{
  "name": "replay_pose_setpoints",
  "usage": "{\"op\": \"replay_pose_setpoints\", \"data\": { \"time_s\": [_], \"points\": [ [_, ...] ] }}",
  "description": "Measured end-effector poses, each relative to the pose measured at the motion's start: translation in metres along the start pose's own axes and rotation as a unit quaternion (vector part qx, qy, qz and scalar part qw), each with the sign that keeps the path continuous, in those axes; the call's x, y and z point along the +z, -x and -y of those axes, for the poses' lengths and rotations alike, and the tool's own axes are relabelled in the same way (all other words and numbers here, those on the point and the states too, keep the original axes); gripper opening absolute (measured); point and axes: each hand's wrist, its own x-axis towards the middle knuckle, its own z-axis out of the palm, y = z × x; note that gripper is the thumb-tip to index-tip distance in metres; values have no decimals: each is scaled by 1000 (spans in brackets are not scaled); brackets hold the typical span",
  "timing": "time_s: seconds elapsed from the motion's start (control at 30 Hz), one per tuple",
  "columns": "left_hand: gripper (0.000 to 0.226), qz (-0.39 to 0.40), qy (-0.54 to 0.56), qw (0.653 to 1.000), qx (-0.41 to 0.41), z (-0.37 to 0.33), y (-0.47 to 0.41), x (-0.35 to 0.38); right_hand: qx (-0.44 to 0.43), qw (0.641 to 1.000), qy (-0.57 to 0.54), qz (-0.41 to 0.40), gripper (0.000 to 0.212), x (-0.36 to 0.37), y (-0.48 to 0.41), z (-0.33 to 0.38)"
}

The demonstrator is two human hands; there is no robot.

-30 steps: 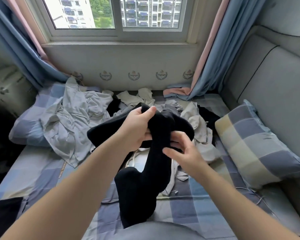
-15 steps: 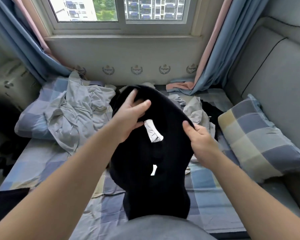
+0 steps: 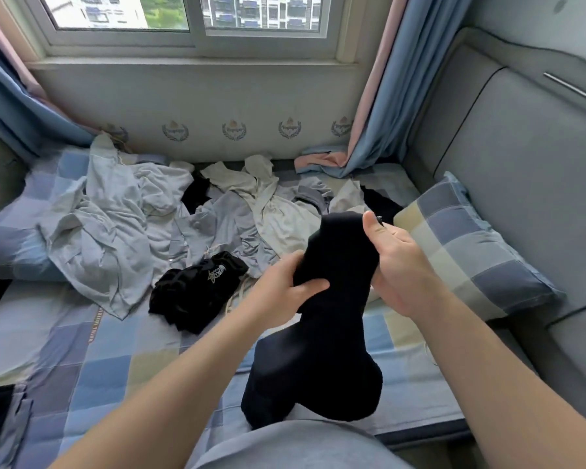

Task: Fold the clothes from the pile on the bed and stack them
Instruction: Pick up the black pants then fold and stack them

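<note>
Both hands hold one black garment in the air, over the near right part of the bed. The left hand grips it at the middle, with the thumb lying across the front of the cloth and the fingers hidden behind it. The right hand grips the upper part — its thumb stands up against the top edge and its fingers are curled round the cloth. The lower part of the garment hangs in a thick bunch toward the near edge. The pile of clothes, mostly light grey and cream pieces, lies spread along the far edge, below the window. A black piece with white lettering lies just in front of the pile. A checked pillow lies at the right edge — a second pillow at the far left corner, partly under the pile.
</note>
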Motion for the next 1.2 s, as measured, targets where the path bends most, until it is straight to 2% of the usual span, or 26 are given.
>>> {"op": "replay_pose_setpoints", "data": {
  "time_s": [0.1,0.23,0.43,0.5,0.57,0.6,0.67,0.7,0.77,0.8,0.83,0.93,1.0,1.07,1.13,1.17,1.2],
  "points": [
    [36,5,-34,999,14,11,-8,-6,-20,999,32,-33,46,-13,-1,2],
    [24,-62,-66,995,46,7,-5,-22,-55,981,165,-81,38,-32,-1,1],
    [26,-150,-184,961,141,-21,-4,-52,-14,970,193,-150,39,-49,-22,-9],
    [28,-170,-174,959,145,-32,-5,-59,-31,956,220,-190,30,-49,-28,-16],
    [30,-199,-87,970,104,-41,-8,-65,-108,916,297,-246,10,-37,-25,-24],
    [31,-217,-15,973,73,-45,-8,-67,-141,908,316,-238,6,-26,-19,-30],
    [29,-236,125,964,14,-52,-6,-68,-150,938,290,-117,20,3,-4,-46],
    [28,-230,174,957,-6,-55,-4,-66,-113,956,269,-34,36,18,3,-54],
    [25,-196,263,944,-32,-64,2,-60,-34,966,242,90,73,41,8,-71],
    [25,-174,301,936,-46,-67,4,-58,-14,964,240,117,85,47,6,-82],
    [25,-156,327,930,-63,-68,5,-59,-9,960,251,121,88,51,2,-93],
    [24,-139,326,928,-110,-70,8,-67,-14,946,313,86,56,53,-13,-106],
    [24,-155,321,926,-128,-67,9,-78,-16,948,303,95,33,48,-21,-102],
    [20,-212,318,916,-124,-55,7,-95,-11,964,253,83,19,40,-28,-90],
    [12,-302,259,910,-115,-34,6,-114,-1,982,184,39,18,29,-35,-71],
    [12,-335,223,908,-117,-23,7,-120,6,989,146,23,16,24,-36,-62],
    [21,-351,187,909,-125,-12,10,-123,14,993,114,14,13,21,-38,-53]
  ]
}}
